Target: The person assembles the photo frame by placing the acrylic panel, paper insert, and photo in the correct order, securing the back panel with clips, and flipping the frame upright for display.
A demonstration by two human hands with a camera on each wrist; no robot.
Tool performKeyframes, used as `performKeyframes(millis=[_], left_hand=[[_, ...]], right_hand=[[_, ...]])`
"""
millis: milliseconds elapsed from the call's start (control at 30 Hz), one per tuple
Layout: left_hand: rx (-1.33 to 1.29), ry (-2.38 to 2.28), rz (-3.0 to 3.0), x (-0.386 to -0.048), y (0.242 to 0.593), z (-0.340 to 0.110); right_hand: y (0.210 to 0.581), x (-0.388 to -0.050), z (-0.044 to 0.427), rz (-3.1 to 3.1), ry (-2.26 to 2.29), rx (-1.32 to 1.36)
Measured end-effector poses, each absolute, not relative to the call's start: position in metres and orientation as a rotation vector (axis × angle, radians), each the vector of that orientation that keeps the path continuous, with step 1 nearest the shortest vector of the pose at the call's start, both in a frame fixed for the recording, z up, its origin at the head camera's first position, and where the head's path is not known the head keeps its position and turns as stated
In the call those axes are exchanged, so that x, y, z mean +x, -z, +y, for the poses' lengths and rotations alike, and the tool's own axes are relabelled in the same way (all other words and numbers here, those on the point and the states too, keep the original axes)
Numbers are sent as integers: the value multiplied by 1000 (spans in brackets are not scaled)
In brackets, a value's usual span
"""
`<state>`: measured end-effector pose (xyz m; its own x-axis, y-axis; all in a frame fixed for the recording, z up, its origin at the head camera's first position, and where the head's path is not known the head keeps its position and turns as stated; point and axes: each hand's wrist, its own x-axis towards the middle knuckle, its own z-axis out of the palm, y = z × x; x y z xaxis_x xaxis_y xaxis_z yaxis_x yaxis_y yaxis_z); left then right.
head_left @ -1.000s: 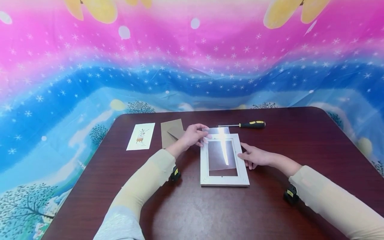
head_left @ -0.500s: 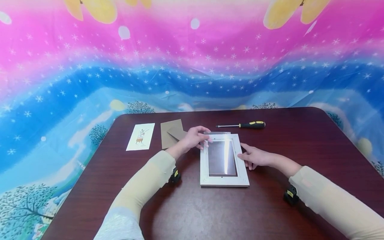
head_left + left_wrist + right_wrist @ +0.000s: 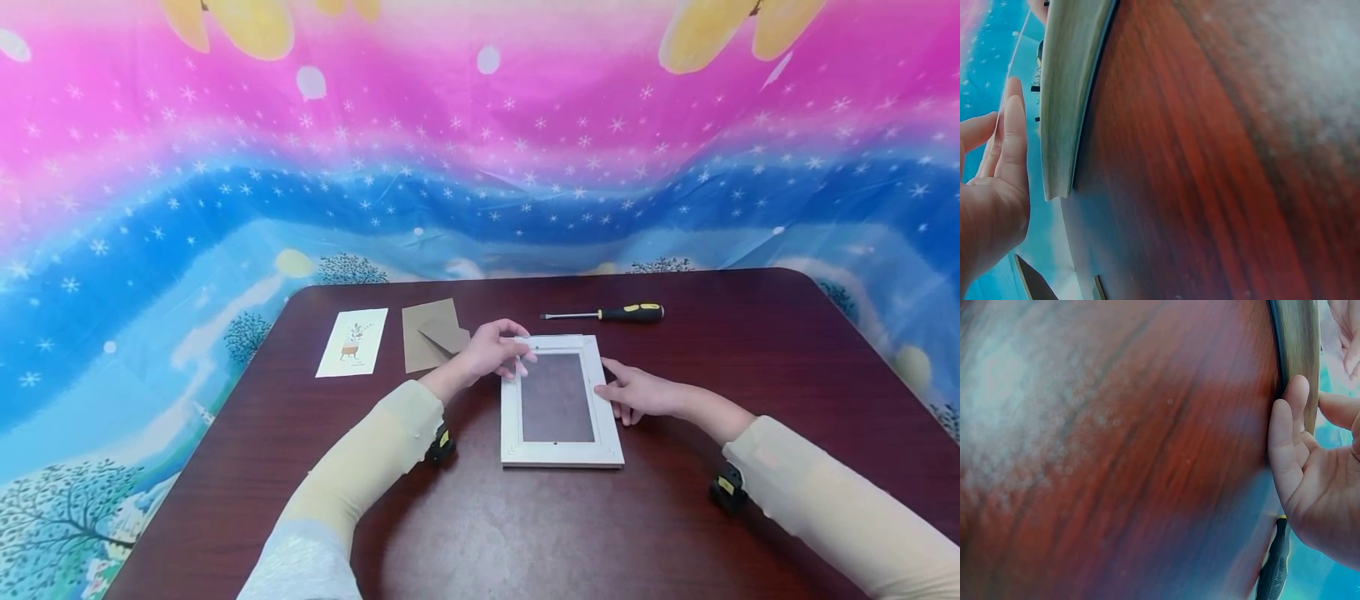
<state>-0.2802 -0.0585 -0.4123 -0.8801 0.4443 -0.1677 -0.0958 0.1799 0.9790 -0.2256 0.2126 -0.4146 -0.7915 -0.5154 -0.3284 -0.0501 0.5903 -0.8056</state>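
Observation:
A white picture frame (image 3: 562, 454) lies back side up on the table, its grey-brown side edge (image 3: 1066, 112) filling part of the left wrist view. Over its opening is a clear plastic sheet (image 3: 558, 396), tilted up at the far end. My left hand (image 3: 495, 350) pinches the sheet by its far left corner; in the left wrist view the sheet's thin edge (image 3: 1012, 65) runs between thumb and fingers. At the frame's right side, my right hand (image 3: 641, 392) holds the border, fingers (image 3: 1283, 440) against the outer edge and thumb over the top.
A black-and-yellow screwdriver (image 3: 630, 312) lies beyond the frame, towards the back of the dark table (image 3: 450, 533). To the left are a brown backing board (image 3: 427, 321) with a raised flap and a white card (image 3: 367, 333) printed with a potted plant. A patterned cloth hangs behind.
The clear sheet has slid towards me and lowered into the frame's opening, with my left hand following slightly. My right hand and the frame have stayed in place.

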Motion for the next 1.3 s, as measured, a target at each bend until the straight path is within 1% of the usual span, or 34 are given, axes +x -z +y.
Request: performKeyframes(millis=[333, 500, 667, 1300], left_hand=[[395, -1646, 2193, -281, 417, -57], [506, -1437, 2496, -282, 417, -57], [551, -1195, 2717, -282, 418, -55], [586, -956, 2844, -280, 416, -48]], right_hand=[[414, -224, 214, 2262, 1131, -448], [414, -224, 214, 2267, 1126, -443], [414, -224, 214, 2276, 1117, -438], [414, -225, 212, 2277, 1122, -431]])
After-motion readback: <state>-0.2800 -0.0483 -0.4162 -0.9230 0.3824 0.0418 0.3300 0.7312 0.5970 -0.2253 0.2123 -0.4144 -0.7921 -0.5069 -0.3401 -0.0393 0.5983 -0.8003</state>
